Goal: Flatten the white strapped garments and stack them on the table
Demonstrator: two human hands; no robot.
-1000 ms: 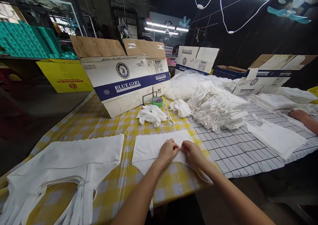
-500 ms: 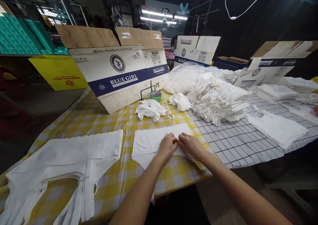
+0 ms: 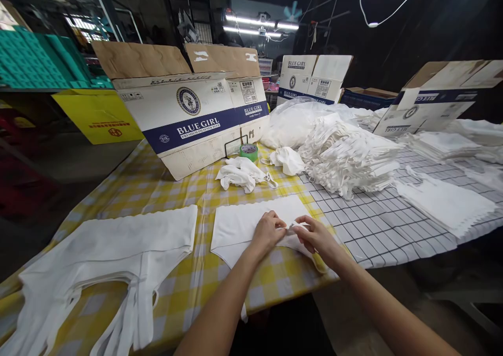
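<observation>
A white garment (image 3: 236, 225) with a scalloped upper edge lies flat on the yellow checked cloth in front of me. My left hand (image 3: 268, 234) rests on its middle, with thumb and fingertips pinching the fabric. Just to the right, my right hand (image 3: 316, 239) pinches a small raised bit of the same garment between thumb and index finger, the other fingers curled. The fingertips of both hands are close together. At the left lies a stack of similar white garments (image 3: 106, 240), its straps hanging toward the table's near edge.
Crumpled white pieces (image 3: 243, 173) lie beyond the garment, near a roll of green tape (image 3: 249, 151). A large white cardboard box (image 3: 196, 120) stands behind them. A heap of white garments (image 3: 349, 151) and a flat stack (image 3: 446, 201) occupy the right side.
My right hand has shifted slightly right, lifting and turning so that a bit of fabric shows in its pinch. My left hand stays almost in place. The view has shifted slightly.
</observation>
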